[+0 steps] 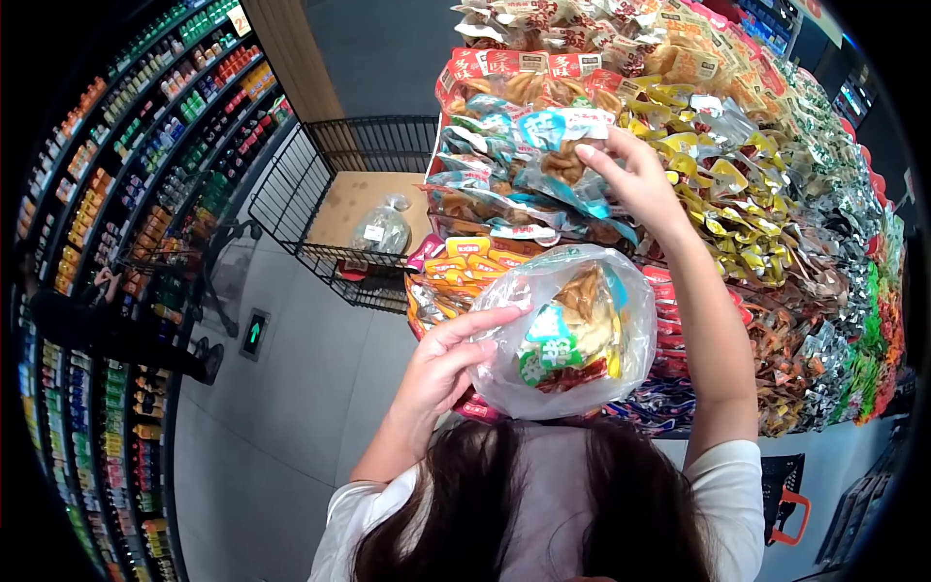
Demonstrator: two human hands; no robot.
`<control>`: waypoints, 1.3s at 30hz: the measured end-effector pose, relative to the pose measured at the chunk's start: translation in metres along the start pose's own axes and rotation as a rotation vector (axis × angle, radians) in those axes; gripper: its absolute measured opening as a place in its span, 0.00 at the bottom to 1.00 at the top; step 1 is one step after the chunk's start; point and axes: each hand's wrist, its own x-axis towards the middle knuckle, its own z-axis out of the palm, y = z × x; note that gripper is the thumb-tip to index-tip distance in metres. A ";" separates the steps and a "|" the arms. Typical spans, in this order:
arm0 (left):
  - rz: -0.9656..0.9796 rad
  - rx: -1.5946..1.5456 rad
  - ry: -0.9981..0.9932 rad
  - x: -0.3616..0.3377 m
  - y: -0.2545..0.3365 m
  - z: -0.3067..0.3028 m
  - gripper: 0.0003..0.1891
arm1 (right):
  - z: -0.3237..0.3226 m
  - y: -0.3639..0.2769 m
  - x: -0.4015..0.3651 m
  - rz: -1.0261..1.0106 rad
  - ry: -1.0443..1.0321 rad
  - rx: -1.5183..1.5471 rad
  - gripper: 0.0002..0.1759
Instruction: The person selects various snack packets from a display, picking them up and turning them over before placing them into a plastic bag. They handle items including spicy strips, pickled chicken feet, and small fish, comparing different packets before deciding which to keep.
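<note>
My left hand (448, 361) grips the rim of a clear plastic bag (495, 373), whose mouth faces up toward me. Inside the bag lie several snack packets (558, 349) in blue, green, yellow and red wrappers. Farther forward, the thumb and fingers of my right hand (635, 179) close on a blue-and-clear snack packet (564, 163) with brown food showing through. That packet is over a pile of similar blue-and-white packets (475, 179). Part of my right fingertips is hidden behind the packet.
Yellow packets (727, 184) and orange packets (470, 267) fill neighbouring sections of the display. At its left stands a black wire cart (320, 145) with a tied plastic bag (383, 231) on cardboard. A person (107, 325) is by the bottle shelves (126, 194) at left.
</note>
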 end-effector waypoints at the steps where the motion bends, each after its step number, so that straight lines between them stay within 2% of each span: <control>1: 0.007 0.015 0.012 0.003 0.003 0.006 0.23 | -0.003 -0.009 -0.007 0.067 -0.031 0.155 0.15; 3: 0.033 0.047 0.048 0.009 0.004 0.011 0.23 | -0.007 -0.031 -0.026 0.159 -0.079 0.368 0.14; 4: 0.061 0.073 0.086 0.011 0.004 0.013 0.22 | -0.004 -0.043 -0.035 0.118 -0.064 0.385 0.14; 6: 0.020 0.131 0.145 0.013 0.008 0.017 0.21 | 0.004 -0.047 -0.052 0.000 -0.027 0.300 0.11; 7: 0.082 0.176 0.111 0.015 0.008 0.019 0.21 | 0.005 -0.055 -0.062 0.073 -0.059 0.314 0.10; 8: 0.145 0.221 0.078 0.017 0.007 0.022 0.21 | 0.010 -0.056 -0.069 -0.001 -0.058 0.292 0.10; 9: 0.198 0.202 0.148 0.019 0.006 0.029 0.17 | 0.014 -0.057 -0.074 -0.100 -0.042 0.183 0.11; 10: 0.190 0.204 0.158 0.020 0.005 0.028 0.17 | 0.019 -0.059 -0.079 -0.199 -0.026 0.074 0.12; 12: 0.165 0.281 0.090 0.026 0.006 0.026 0.13 | 0.030 -0.064 -0.089 -0.254 0.021 -0.003 0.10; 14: 0.098 0.366 0.132 0.027 0.007 0.028 0.15 | 0.036 -0.065 -0.098 -0.244 0.041 -0.006 0.09; 16: 0.086 0.399 0.058 0.025 0.009 0.028 0.12 | 0.038 -0.062 -0.102 -0.210 0.063 0.021 0.09; 17: -0.002 0.400 0.063 0.022 0.014 0.031 0.07 | 0.037 -0.060 -0.104 -0.132 0.053 0.078 0.09; 18: -0.010 0.402 0.056 0.022 0.014 0.033 0.07 | 0.036 -0.059 -0.106 -0.052 0.044 0.135 0.09; 21: 0.020 0.409 -0.054 0.022 0.012 0.032 0.18 | 0.039 -0.055 -0.108 -0.064 0.111 0.164 0.08; 25: 0.017 0.397 -0.021 0.021 0.011 0.031 0.15 | 0.041 -0.054 -0.113 -0.044 0.132 0.142 0.08; 28: -0.080 0.239 0.007 0.022 0.010 0.014 0.11 | 0.046 -0.063 -0.117 -0.046 0.168 0.121 0.07; 30: -0.086 0.482 -0.054 0.019 0.018 0.019 0.10 | 0.051 -0.067 -0.120 -0.059 0.212 0.105 0.07; 31: -0.092 0.481 -0.069 0.019 0.017 0.019 0.10 | 0.054 -0.068 -0.121 -0.081 0.246 0.100 0.06; 34: -0.071 0.454 -0.122 0.020 0.013 0.016 0.09 | 0.059 -0.071 -0.128 -0.090 0.290 0.058 0.06; 36: 0.063 0.578 -0.164 0.021 0.009 0.009 0.08 | 0.061 -0.072 -0.134 -0.032 0.240 0.000 0.09; 39: 0.113 0.600 -0.169 0.023 -0.002 -0.005 0.09 | 0.064 -0.068 -0.140 0.007 0.270 -0.033 0.08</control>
